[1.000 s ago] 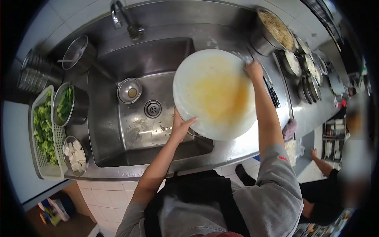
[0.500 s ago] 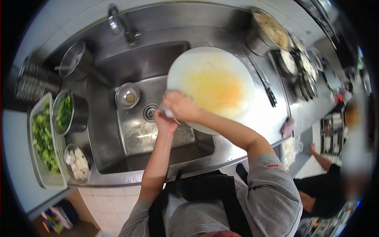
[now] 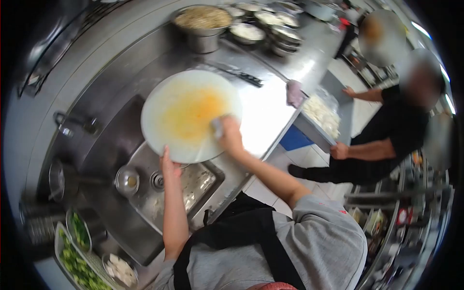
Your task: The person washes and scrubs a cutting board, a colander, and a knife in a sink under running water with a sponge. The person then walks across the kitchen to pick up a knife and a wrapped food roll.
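A round white board (image 3: pixel 166 108) with yellow-orange stains lies partly over the steel sink (image 3: pixel 145 171) and partly on the counter. My left hand (image 3: pixel 170 166) grips the board's near edge, thumb up against it. My right hand (image 3: pixel 229 135) is closed on a greyish-white pad (image 3: pixel 217 128) and presses it on the board's right part. Inside the sink, a small metal bowl (image 3: pixel 127 181) sits beside the drain (image 3: pixel 157 180). Beyond the board lies a knife with a black handle (image 3: pixel 249 78).
Beyond the board stand a pot of pale shreds (image 3: pixel 203 19) and stacked bowls (image 3: pixel 285 38). A co-worker in black (image 3: pixel 377 140) holds a grey bin (image 3: pixel 342 106) at right. Greens (image 3: pixel 77 263) and white cubes (image 3: pixel 121 269) are lower left; the faucet (image 3: pixel 75 124) is left.
The view has swung to the right. My right hand has left its place beside my left hand and is now on the board's right part with the pad. The co-worker and bin show more fully.
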`<action>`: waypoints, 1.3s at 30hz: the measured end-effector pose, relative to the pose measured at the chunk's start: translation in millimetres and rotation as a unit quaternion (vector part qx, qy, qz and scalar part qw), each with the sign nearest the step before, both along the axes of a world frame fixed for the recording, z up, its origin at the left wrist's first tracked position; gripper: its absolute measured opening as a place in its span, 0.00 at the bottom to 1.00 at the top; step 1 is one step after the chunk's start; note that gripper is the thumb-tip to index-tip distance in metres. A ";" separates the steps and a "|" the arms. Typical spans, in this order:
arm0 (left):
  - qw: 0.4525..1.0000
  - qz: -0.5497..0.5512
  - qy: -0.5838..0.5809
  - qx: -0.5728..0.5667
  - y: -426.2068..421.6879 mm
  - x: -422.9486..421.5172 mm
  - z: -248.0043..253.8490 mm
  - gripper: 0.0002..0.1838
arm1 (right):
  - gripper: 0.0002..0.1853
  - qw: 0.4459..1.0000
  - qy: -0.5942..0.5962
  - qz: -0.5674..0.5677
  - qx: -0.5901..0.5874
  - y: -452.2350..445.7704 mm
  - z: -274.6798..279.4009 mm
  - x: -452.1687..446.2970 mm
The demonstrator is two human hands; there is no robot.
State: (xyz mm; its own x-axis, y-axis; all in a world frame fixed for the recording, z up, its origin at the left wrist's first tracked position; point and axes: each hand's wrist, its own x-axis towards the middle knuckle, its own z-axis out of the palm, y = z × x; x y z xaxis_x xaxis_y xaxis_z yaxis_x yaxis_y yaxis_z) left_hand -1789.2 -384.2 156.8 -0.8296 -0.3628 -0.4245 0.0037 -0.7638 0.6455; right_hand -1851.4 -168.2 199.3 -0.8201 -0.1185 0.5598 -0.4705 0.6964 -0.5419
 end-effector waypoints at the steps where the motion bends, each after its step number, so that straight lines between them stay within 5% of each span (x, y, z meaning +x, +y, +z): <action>1: 1.000 -0.003 0.001 -0.008 -0.9 -1.6 -5.8 0.24 | 0.17 0.999 -0.005 0.050 -0.013 -10.1 0.1 20.3; 7: 0.993 -0.094 -0.042 0.050 -11.5 4.4 3.4 0.27 | 0.22 0.967 -0.004 0.248 0.063 -65.3 32.2 68.9; 12: 0.990 -0.128 0.022 0.050 -26.2 -3.7 -16.9 0.25 | 0.25 0.904 0.173 0.307 0.244 -71.6 32.2 62.8; 14: 0.987 0.032 -0.042 -0.154 -2.1 2.1 17.4 0.26 | 0.24 0.900 0.183 0.308 0.249 -72.4 22.3 59.7; 20: 0.942 0.056 0.003 -0.332 -0.5 1.4 23.9 0.34 | 0.23 0.876 0.150 0.372 0.267 -13.9 18.3 38.2; 24: 0.944 0.015 -0.003 -0.329 -44.2 -13.4 19.7 0.34 | 0.23 0.895 0.059 0.365 0.250 41.5 25.8 8.7; 26: 0.964 -0.092 0.020 -0.250 -70.3 -24.6 31.6 0.33 | 0.23 0.900 0.087 0.313 0.292 57.9 26.1 -7.1; 28: 0.964 -0.053 0.019 -0.261 -70.3 -37.0 3.0 0.30 | 0.22 0.907 0.080 0.312 0.272 42.8 24.8 -3.8; 30: 0.994 0.099 -0.014 -0.052 -48.0 -42.6 -20.1 0.26 | 0.21 0.913 0.080 0.312 0.251 12.7 28.1 -0.9; 32: 0.982 0.170 0.013 -0.087 18.2 -43.3 -15.7 0.22 | 0.20 0.917 0.106 0.305 0.232 -22.0 24.7 5.5; 36: 0.988 0.155 0.028 -0.001 32.5 -46.8 -1.7 0.21 | 0.18 0.909 0.129 0.302 0.257 -63.0 19.0 0.7; 39: 0.987 0.111 0.028 -0.116 14.8 -45.4 4.9 0.20 | 0.17 0.912 0.137 0.301 0.244 -61.1 18.3 -5.5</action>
State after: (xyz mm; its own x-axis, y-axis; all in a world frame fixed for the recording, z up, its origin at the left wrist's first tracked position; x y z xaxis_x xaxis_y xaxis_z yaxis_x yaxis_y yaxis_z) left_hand -1834.6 -369.4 161.7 -0.7392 -0.6199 -0.2634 0.1951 -0.5714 0.7972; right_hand -1856.9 -229.4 217.6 -0.3617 -0.7899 0.4951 -0.9179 0.3946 -0.0410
